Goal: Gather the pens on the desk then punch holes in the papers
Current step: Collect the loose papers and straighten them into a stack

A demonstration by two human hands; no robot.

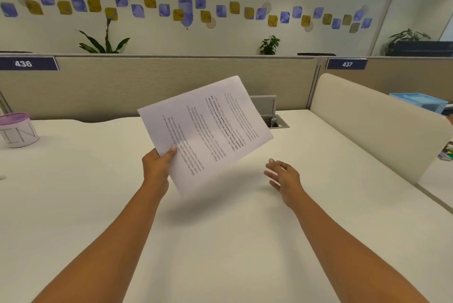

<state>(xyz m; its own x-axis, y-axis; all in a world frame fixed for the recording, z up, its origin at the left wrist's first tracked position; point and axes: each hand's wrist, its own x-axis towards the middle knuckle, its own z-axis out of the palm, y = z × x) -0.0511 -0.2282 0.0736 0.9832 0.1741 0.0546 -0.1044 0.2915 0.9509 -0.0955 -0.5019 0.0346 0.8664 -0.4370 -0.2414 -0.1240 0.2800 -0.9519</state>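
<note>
Head view only.

Left hand (157,165) pinches the white printed paper sheets (206,131) at the near-left edge, thumb on top and the other fingers hidden underneath. The sheets are lifted off the cream-white desk top (220,241), tilted with the far corner high. Their shadow falls on the desk below the near edge. The print runs rotated from this angle. Can't tell the sheet count.

Right hand (284,175) has its fingers spread and relaxed and holds nothing. It sits over the desk, right of the paper's near corner and apart from it. Can't tell if it touches the surface.

Edges and room:
- The far desk edge meets the beige fabric partition (171,82), which carries blue number tags 436 (24,63) and 437 (346,64).
- The right side is bounded by a cream rounded divider panel (367,126), well apart from the right hand.
- A grey cable hatch (272,116), lid up, is set in the desk at the back and partly hidden behind the paper's far-right edge.
- A white round container with a pink lid (17,128) stands at the far left, well apart from the left hand.
- Bare desk surface runs between both forearms and out to the left.

Beyond the divider there is a light blue plastic tray (419,101) and small coloured items (447,152) at the frame edge, too small to identify.
</note>
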